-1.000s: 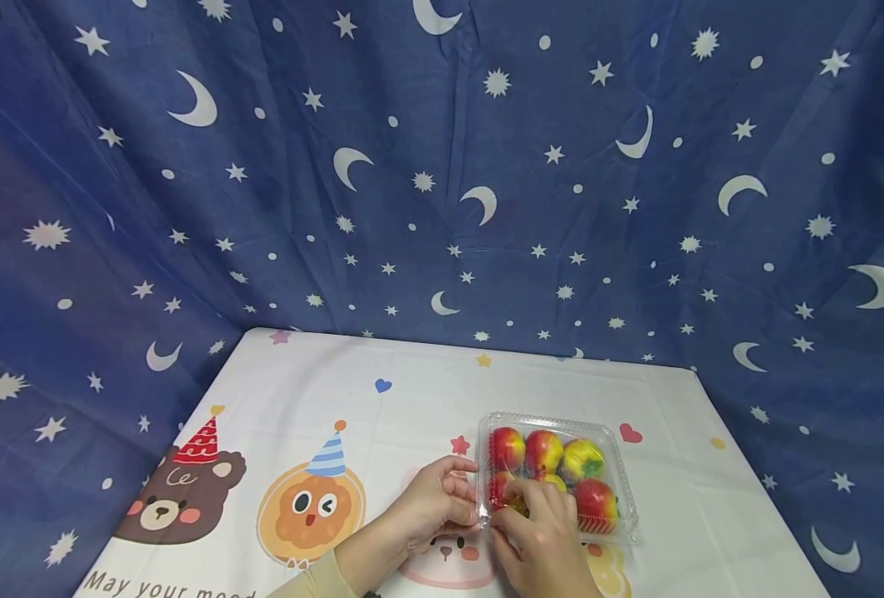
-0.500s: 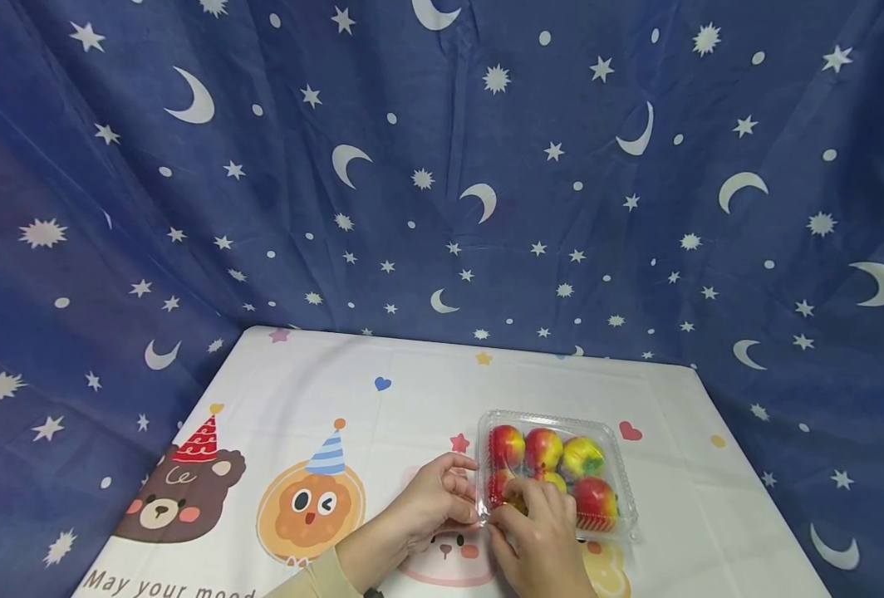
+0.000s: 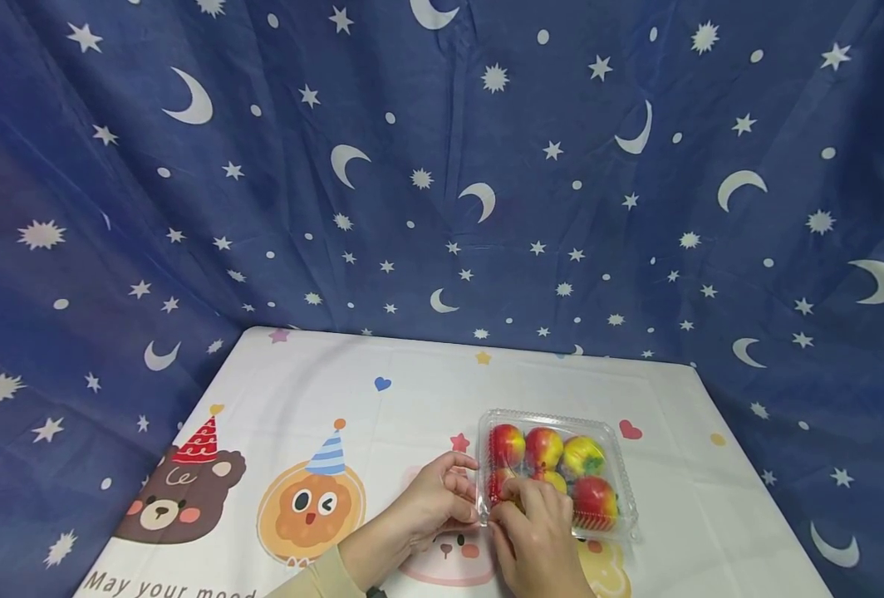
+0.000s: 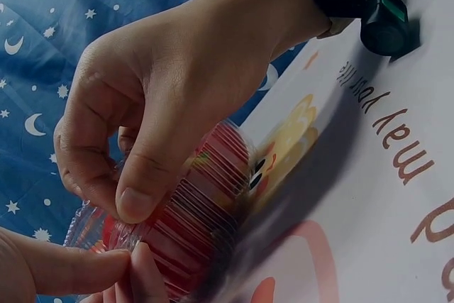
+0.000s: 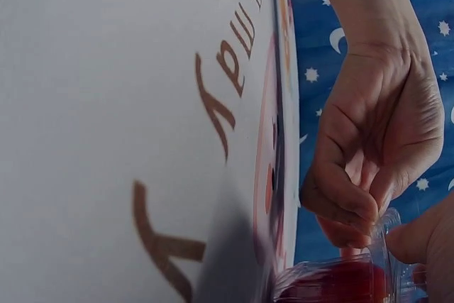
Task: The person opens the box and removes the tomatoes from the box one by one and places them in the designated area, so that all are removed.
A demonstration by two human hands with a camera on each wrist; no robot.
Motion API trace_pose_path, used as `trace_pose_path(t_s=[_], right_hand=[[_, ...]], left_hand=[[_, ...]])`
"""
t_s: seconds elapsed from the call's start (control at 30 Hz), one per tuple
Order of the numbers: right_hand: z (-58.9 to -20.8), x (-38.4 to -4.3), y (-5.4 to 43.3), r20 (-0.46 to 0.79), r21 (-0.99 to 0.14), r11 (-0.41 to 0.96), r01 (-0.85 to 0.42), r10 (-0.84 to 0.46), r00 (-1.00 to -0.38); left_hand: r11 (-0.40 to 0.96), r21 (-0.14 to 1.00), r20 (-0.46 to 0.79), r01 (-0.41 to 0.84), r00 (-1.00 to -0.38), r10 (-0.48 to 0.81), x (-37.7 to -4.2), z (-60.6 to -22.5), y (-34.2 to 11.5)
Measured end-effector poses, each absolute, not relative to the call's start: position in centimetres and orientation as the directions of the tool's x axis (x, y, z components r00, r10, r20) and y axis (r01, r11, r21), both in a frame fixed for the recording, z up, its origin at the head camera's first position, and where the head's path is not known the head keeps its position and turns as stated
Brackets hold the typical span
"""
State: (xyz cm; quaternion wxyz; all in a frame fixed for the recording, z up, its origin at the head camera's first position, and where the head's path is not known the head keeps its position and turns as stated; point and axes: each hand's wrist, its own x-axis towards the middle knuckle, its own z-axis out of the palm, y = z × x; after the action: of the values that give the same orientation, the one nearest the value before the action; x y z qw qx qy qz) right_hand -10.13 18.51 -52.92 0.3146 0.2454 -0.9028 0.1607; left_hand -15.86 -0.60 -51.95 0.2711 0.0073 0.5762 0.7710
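Observation:
A clear plastic clamshell box (image 3: 621, 482) with several red-and-yellow fruits (image 3: 595, 498) inside lies on the table. My left hand (image 3: 438, 502) is at its left side, thumb and fingers pinching the near left corner. Against the near side, my right hand (image 3: 539, 536) has bent fingers on the same corner and covers part of the fruits. In the left wrist view, the right hand (image 4: 184, 83) and the left thumb (image 4: 92, 271) meet at the plastic rim. The right wrist view shows the left hand (image 5: 376, 125) with fingertips gathered at the box edge (image 5: 383, 235).
A white tablecloth (image 3: 382, 432) printed with a bear, a pancake face and lettering covers the table. Behind it and at both sides hang blue curtains (image 3: 412, 208) with moons and stars. The table's back edge runs a little beyond the box.
My right hand's fingers have shifted very slightly at the box corner. Box, fruits and left hand have stayed in place.

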Motion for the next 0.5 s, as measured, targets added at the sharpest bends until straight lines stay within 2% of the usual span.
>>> trace_pose_path(t_s=[0.5], right_hand=[[-53.38,-10.36,18.37,0.665,-0.137,0.818,-0.559,-0.342,-0.664]], left_hand=[[-0.179,0.900,-0.296,-0.398,-0.859,0.418,-15.79,-51.76,-0.61]])
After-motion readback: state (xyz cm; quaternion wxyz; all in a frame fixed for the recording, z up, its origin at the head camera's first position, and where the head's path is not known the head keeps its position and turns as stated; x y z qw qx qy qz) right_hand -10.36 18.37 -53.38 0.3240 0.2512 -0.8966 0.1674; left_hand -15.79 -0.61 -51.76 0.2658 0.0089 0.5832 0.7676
